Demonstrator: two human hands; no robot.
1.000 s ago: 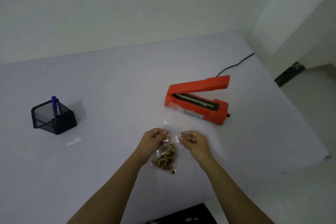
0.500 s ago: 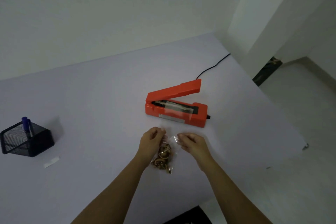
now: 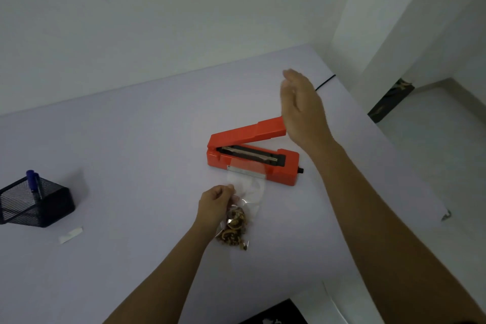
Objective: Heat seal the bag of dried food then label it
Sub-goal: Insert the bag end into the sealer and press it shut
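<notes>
Far to the left of the left hand, a black mesh pen holder (image 3: 39,208) stands on the tabletop (image 3: 136,144) with a blue pen (image 3: 33,181) upright in it. Just in front of the holder, also well left of that hand, lies a small white label strip (image 3: 70,234).

The left hand (image 3: 214,204) rests low on the tabletop, its fingers curled and pinching the left edge of a clear bag (image 3: 248,192). The dried food (image 3: 234,229) sits in the bag's near end, just right of the left wrist. The bag's empty clear end stretches away from the hand and lies over the front of the red heat sealer (image 3: 252,155), just short of its dark sealing strip.

The sealer's arm is tilted up, hinged at its left end. The right hand (image 3: 302,110) hovers at the arm's free right end, fingers straight and together, holding nothing. Whether it touches the arm cannot be told. A black cord (image 3: 326,82) shows just beyond this hand.
</notes>
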